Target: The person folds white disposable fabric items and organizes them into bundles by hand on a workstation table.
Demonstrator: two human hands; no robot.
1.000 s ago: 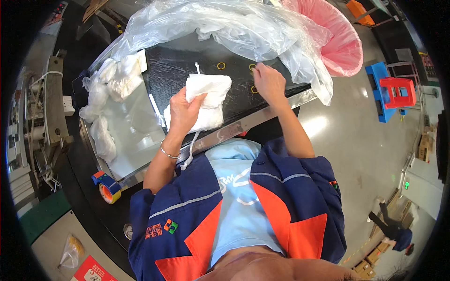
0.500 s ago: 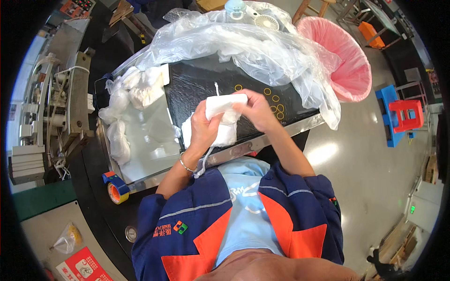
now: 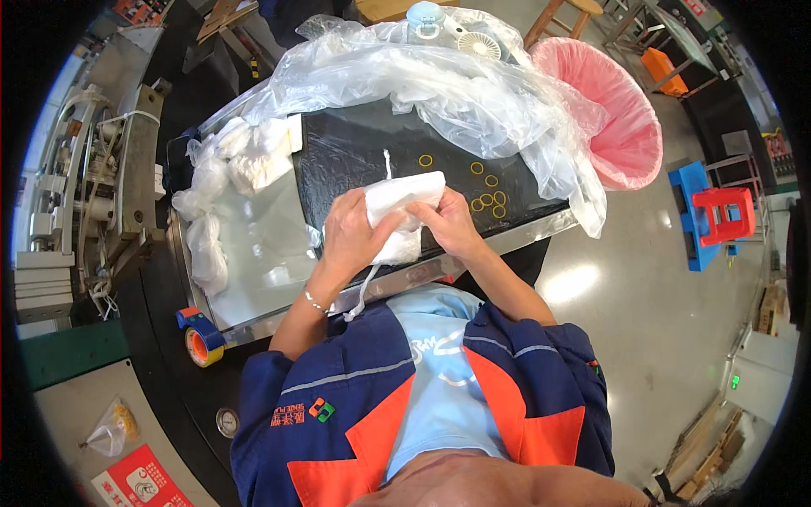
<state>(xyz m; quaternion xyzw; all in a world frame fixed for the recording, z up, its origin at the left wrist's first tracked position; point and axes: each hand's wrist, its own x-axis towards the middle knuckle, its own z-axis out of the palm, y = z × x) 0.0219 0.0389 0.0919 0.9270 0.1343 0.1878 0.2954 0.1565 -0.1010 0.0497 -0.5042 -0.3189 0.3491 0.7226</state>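
My left hand (image 3: pixel 348 228) and my right hand (image 3: pixel 450 225) hold a folded white bundle (image 3: pixel 395 193) between them, above the near part of the black-covered tabletop (image 3: pixel 346 152). Both thumbs press on its near face, and the other fingers are mostly hidden behind it. The bundle looks soft and sheet-like; its exact kind cannot be made out. Just below it, partly covered by my hands, lies another white soft stack (image 3: pixel 399 250). A white cord (image 3: pixel 361 291) hangs by the table's near edge. To the right of my hands lie several yellow rubber bands (image 3: pixel 499 198).
Several white bundles in clear plastic (image 3: pixel 209 258) line the table's left side. Clear plastic sheeting (image 3: pixel 498 93) covers its far edge, where a small fan (image 3: pixel 479 46) sits. A pink-lined bin (image 3: pixel 629 127) stands at right, and a tape roll (image 3: pixel 201 342) at lower left.
My right thumb has come down onto the near face of the white bundle, and my hands have turned slightly around it. The whole view has shifted a little.
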